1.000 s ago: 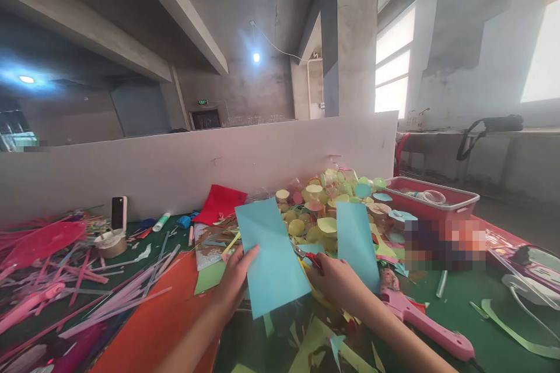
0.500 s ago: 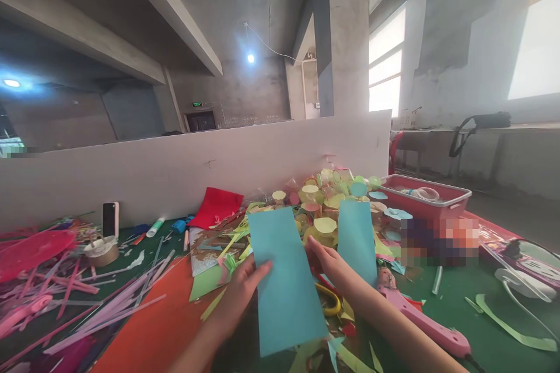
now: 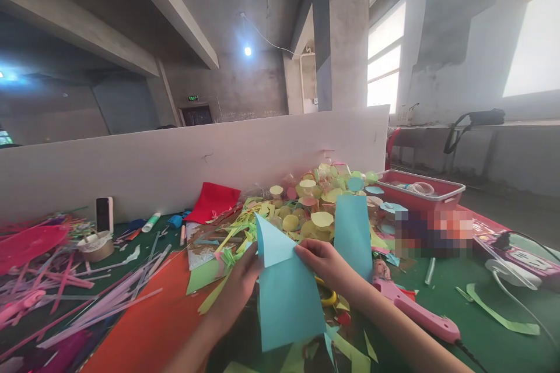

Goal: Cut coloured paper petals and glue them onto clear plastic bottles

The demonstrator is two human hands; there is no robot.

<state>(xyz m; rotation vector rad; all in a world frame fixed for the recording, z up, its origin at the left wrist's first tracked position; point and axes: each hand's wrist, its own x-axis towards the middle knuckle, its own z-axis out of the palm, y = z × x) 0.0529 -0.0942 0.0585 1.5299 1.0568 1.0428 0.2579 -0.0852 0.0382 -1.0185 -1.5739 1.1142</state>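
Observation:
A blue sheet of paper [image 3: 289,306] is held up between both hands, its top right corner folded down toward me in a slanting flap. My left hand [image 3: 245,274] grips the left edge, the fingers partly hidden behind the sheet. With thumb and fingers pinched, my right hand [image 3: 321,256] holds the folded corner. Another blue paper strip [image 3: 352,233] stands just beyond my right hand. Yellow scissor handles [image 3: 327,292] show partly behind the sheet. A pink glue gun [image 3: 420,315] lies to the right, below my right forearm.
Behind the sheet is a heap of cups and yellow-green paper discs [image 3: 321,220]. A red tray [image 3: 424,189] stands at the back right. Pink straws [image 3: 100,303], a phone [image 3: 104,214] and orange card [image 3: 144,315] lie left. A white board [image 3: 131,169] runs along the back.
The top right corner of the blue sheet has been folded down. My right hand has moved left onto that corner, while my left hand keeps hold of the left edge.

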